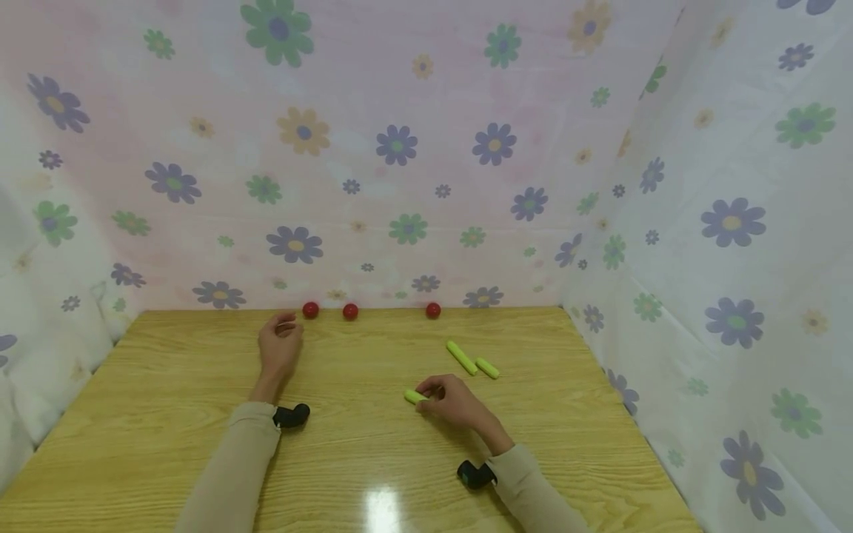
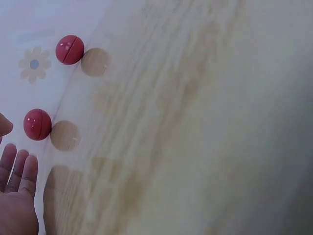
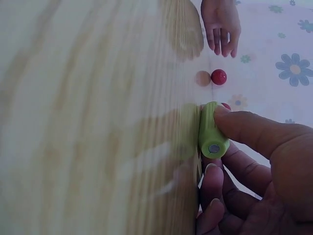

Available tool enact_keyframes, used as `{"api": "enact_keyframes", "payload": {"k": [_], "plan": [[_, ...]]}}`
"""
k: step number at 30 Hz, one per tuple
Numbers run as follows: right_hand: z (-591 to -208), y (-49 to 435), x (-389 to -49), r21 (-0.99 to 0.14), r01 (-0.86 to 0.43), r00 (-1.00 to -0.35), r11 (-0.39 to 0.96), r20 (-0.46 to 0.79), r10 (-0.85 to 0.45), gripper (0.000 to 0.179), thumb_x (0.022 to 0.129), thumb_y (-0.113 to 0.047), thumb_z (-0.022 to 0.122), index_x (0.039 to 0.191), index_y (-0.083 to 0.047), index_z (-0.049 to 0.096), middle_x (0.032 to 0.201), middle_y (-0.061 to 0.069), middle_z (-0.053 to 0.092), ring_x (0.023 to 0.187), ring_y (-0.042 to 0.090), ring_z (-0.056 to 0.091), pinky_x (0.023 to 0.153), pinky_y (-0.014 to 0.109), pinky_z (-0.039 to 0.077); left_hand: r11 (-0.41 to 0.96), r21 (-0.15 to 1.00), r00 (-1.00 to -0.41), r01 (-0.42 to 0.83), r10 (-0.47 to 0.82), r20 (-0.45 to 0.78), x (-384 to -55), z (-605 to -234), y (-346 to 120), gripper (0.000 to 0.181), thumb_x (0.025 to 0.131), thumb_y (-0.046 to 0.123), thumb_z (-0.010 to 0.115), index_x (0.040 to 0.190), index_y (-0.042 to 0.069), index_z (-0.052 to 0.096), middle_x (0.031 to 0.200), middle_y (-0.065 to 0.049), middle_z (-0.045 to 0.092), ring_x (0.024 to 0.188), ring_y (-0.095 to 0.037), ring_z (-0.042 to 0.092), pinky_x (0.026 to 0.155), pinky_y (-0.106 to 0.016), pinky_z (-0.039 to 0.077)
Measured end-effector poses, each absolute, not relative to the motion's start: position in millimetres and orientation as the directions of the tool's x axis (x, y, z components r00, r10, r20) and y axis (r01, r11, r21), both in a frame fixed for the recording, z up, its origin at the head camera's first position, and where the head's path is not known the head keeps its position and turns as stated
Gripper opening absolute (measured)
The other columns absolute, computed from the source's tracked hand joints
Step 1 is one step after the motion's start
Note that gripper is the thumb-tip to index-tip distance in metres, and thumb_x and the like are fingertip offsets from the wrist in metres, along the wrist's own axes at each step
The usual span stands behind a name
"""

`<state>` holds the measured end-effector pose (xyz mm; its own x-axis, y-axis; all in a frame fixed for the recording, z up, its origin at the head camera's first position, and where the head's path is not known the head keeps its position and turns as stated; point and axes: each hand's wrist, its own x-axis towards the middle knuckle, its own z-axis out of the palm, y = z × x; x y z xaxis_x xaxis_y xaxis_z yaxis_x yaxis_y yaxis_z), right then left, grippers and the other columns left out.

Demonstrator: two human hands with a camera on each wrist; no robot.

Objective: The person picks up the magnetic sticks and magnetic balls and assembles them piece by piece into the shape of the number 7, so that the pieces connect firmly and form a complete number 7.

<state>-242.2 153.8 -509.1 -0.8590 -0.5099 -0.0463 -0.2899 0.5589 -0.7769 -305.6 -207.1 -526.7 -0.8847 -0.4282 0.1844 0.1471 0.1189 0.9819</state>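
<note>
My right hand (image 1: pixel 455 401) pinches a short light-green ribbed stick (image 1: pixel 416 397) between thumb and fingers, low over the wooden table. In the right wrist view the green stick (image 3: pixel 212 132) shows a round silver disc in its near end, with the thumb (image 3: pixel 254 128) across its side. My left hand (image 1: pixel 280 345) is at the back left, fingers loosely bent, holding nothing. Just right of it is a glossy red ball (image 1: pixel 310 310), apart from the fingers. The left wrist view shows this red ball (image 2: pixel 37 124) with a seam line, and a second red ball (image 2: pixel 70 49) beyond.
Along the table's back edge are the second red ball (image 1: pixel 350 312) and a third red ball (image 1: pixel 433 310). Beyond my right hand lie a longer green stick (image 1: pixel 462 357) and a shorter one (image 1: pixel 488 368). Flowered cloth (image 1: pixel 360 207) hangs behind the wooden table (image 1: pixel 346 444) and at both sides.
</note>
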Motion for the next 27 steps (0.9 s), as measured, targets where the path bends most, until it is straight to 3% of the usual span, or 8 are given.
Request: {"api": "enact_keyframes", "payload": {"k": [9, 16, 20, 23, 27], "plan": [[-507.6, 153.5, -240.7, -0.787, -0.264, -0.867, 0.557, -0.06, -0.495, 0.018, 0.094, -0.017, 0.075, 0.108, -0.007, 0.074, 0.097, 0.002, 0.069, 0.081, 0.014, 0.055, 0.069, 0.025, 0.047, 0.21, 0.968, -0.91, 0.137, -0.36, 0.207, -317.7, -525.3, -205.8, 0.041, 0.098, 0.002, 0.057, 0.139, -0.003, 0.059, 0.135, -0.022, 0.056, 0.105, -0.023, 0.055, 0.069, -0.01, 0.046], [-508.0, 154.5, -241.1, -0.795, -0.257, -0.866, 0.55, -0.063, -0.496, 0.018, 0.094, -0.017, 0.074, 0.109, -0.007, 0.075, 0.097, 0.002, 0.07, 0.081, 0.014, 0.056, 0.068, 0.025, 0.047, 0.208, 0.975, -0.94, 0.073, -0.312, 0.137, -327.8, -517.8, -204.5, 0.043, 0.102, 0.009, 0.059, 0.144, -0.001, 0.054, 0.139, -0.023, 0.05, 0.111, -0.029, 0.053, 0.071, -0.014, 0.048], [-507.6, 154.8, -241.8, -0.799, -0.258, -0.864, 0.543, -0.061, -0.5, 0.018, 0.094, -0.016, 0.074, 0.109, -0.006, 0.075, 0.098, 0.003, 0.07, 0.082, 0.015, 0.057, 0.069, 0.026, 0.048, 0.279, 0.958, -0.945, 0.061, -0.294, 0.146, -333.6, -511.3, -201.6, 0.044, 0.102, 0.008, 0.059, 0.144, -0.004, 0.052, 0.141, -0.026, 0.048, 0.114, -0.033, 0.052, 0.078, -0.019, 0.046], [-506.8, 154.7, -242.0, -0.804, -0.252, -0.864, 0.539, -0.065, -0.5, 0.019, 0.094, -0.016, 0.074, 0.11, -0.006, 0.075, 0.1, 0.003, 0.07, 0.084, 0.015, 0.058, 0.07, 0.026, 0.048, 0.351, 0.933, -0.947, 0.075, -0.268, 0.176, -338.9, -507.5, -200.6, 0.043, 0.101, 0.005, 0.059, 0.142, -0.008, 0.053, 0.141, -0.029, 0.049, 0.113, -0.036, 0.053, 0.075, -0.015, 0.043], [-507.4, 154.0, -242.7, -0.804, -0.249, -0.863, 0.539, -0.068, -0.501, 0.019, 0.094, -0.017, 0.074, 0.111, -0.007, 0.075, 0.1, 0.003, 0.07, 0.085, 0.015, 0.058, 0.07, 0.026, 0.048, 0.406, 0.911, -0.959, 0.078, -0.22, 0.181, -343.3, -506.1, -200.7, 0.042, 0.1, 0.001, 0.058, 0.14, -0.012, 0.052, 0.142, -0.031, 0.046, 0.118, -0.041, 0.053, 0.087, -0.025, 0.052]]}}
